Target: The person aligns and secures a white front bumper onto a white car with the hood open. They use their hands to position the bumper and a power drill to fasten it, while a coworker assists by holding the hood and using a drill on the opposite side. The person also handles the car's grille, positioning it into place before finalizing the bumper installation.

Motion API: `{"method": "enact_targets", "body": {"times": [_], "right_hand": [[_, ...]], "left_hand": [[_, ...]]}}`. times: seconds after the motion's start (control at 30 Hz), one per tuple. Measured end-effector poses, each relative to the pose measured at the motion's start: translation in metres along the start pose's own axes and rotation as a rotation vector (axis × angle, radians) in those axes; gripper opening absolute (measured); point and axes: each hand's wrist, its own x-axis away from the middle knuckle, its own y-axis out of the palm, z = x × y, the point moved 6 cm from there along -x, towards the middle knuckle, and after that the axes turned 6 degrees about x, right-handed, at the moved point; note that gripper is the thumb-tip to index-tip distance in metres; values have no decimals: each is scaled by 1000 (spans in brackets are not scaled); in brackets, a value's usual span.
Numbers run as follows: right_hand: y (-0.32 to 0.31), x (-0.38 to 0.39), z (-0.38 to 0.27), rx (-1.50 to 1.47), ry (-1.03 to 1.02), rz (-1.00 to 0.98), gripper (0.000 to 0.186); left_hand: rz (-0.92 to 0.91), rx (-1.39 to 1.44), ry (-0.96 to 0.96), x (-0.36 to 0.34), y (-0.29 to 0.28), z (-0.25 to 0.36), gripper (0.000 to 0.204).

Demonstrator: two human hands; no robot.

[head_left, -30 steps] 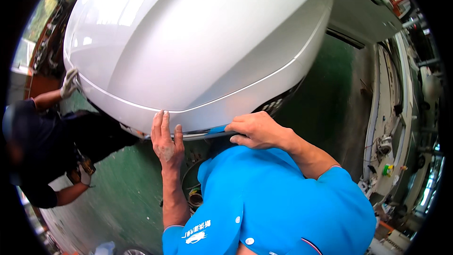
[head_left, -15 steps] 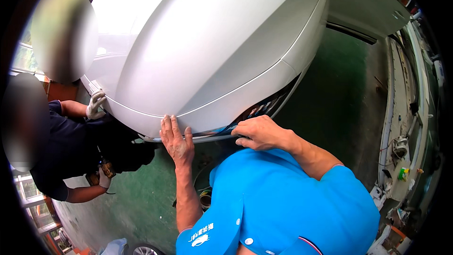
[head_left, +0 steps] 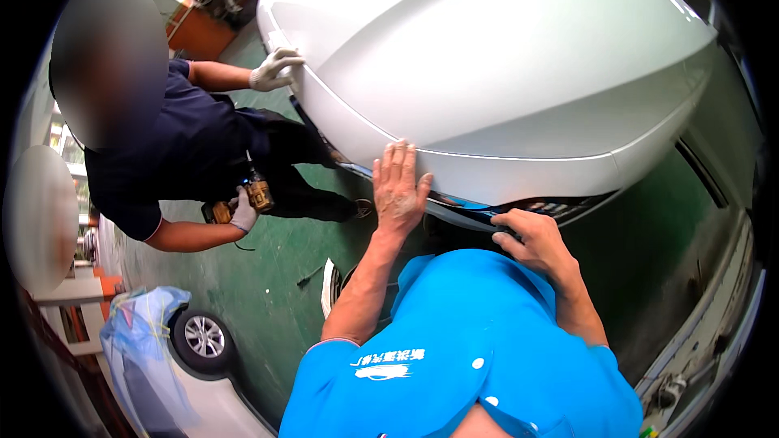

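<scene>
Car [head_left: 519,65], silver-white, fills the upper half of my feed. Its front-edge panel [head_left: 503,177] lies directly ahead of both hands, long axis running left-right below the seam. Dark glossy strip [head_left: 568,206] sits along the panel's lower edge, toward its right corner.

Key relation: strip is just beyond the right hand [head_left: 519,231], which I judge the nearer one to it; left hand [head_left: 399,191] is farther along toward the panel's left end.

Left hand: spread flat on the panel, fingertips at the seam, thumb apart; grasps nothing.
Right hand: fingers half-curled at the strip's lower edge, thumb below with a small gap; I cannot tell whether it pinches that edge.

Co-worker [head_left: 182,150] at the panel's left corner: one gloved hand [head_left: 277,70] on the car, the other holding a drill [head_left: 258,193].

Writing: white characters and an emblem on the blue shirt [head_left: 503,300], not transcribed. I make out no brand mark on the panel.
</scene>
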Motion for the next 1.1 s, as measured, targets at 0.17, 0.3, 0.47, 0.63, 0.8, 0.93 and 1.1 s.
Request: {"method": "enact_targets", "body": {"times": [0.17,0.3,0.47,0.63,0.8,0.93,1.1], "right_hand": [[23,-35,7,-21,39,-49,29],[19,-40,9,-19,11,-24,28],[19,-46,12,-48,23,-43,29],[18,-56,15,-44,21,-73,28],[13,-58,14,-23,-9,-47,29],[16,-57,15,-22,-10,-76,29],[18,-61,13,-31,-18,-85,29]], "left_hand": [[28,2,-12,-9,13,-31,61],[42,13,-33,-11,19,-28,60],[63,19,-44,-12,18,-28,60],[55,37,-63,-13,24,-34,60],[76,47,-46,-12,25,-34,59],[77,35,-50,-11,23,-33,57],[79,58,-57,-13,22,-34,57]]}}
